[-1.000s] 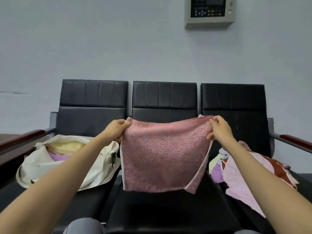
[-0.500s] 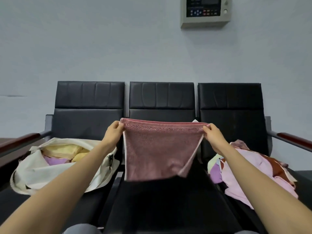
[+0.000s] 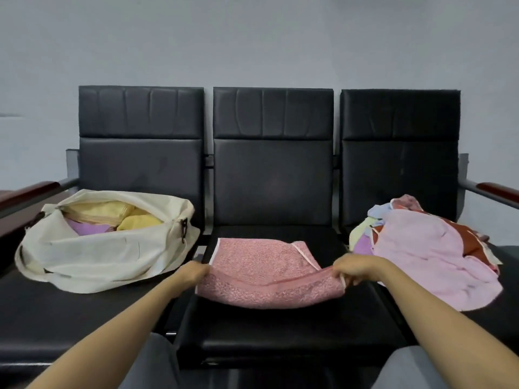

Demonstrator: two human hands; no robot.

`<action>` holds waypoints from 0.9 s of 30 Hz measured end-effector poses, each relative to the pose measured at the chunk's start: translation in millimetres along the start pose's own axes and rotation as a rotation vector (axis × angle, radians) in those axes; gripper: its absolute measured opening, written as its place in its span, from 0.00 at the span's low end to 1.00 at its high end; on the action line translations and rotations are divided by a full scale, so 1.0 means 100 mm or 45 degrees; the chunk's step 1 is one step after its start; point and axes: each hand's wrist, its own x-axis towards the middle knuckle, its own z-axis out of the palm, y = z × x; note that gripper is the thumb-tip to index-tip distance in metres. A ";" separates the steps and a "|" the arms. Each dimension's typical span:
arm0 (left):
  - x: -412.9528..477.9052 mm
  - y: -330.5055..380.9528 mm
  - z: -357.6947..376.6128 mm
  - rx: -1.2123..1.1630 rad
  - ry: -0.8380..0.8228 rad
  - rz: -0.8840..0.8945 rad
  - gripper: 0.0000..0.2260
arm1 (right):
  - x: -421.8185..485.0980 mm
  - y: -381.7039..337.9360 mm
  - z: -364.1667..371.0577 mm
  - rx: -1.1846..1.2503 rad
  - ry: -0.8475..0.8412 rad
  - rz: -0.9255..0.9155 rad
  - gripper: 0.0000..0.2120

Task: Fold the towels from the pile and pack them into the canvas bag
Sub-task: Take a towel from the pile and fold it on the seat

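Towel [image 3: 261, 265] lies on the middle seat [image 3: 280, 335], folding step in hand. My left hand [image 3: 193, 272] and right hand [image 3: 354, 269] each pinch a near corner, fingers curled. Next I would double it over, then load the bag [image 3: 106, 248] at left; pile [image 3: 421, 248] waits right.

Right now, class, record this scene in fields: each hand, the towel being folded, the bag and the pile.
left hand: pinches pink towel's near left corner
right hand: pinches its near right corner
pink towel: on middle chair, near edge lifted
canvas bag: open on left chair, yellow and purple towels inside
pile: loose towels on right chair
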 end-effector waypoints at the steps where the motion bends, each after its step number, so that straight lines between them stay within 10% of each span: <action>1: 0.04 -0.06 0.06 0.040 -0.035 -0.030 0.14 | 0.05 0.03 0.04 -0.067 -0.026 0.003 0.07; 9: 0.13 -0.03 0.17 0.045 0.001 0.089 0.14 | 0.32 0.27 0.11 0.326 -0.200 -0.004 0.07; 14: 0.42 -0.12 0.33 0.006 0.314 0.111 0.13 | 0.64 0.35 0.15 0.043 0.137 -0.103 0.08; 21: 0.72 0.02 0.58 0.853 0.301 0.141 0.15 | 0.95 0.27 0.08 -0.127 -0.095 -0.011 0.13; 27: 0.93 0.73 1.24 0.395 0.065 0.562 0.14 | 1.47 -0.12 0.08 0.083 0.546 -0.256 0.10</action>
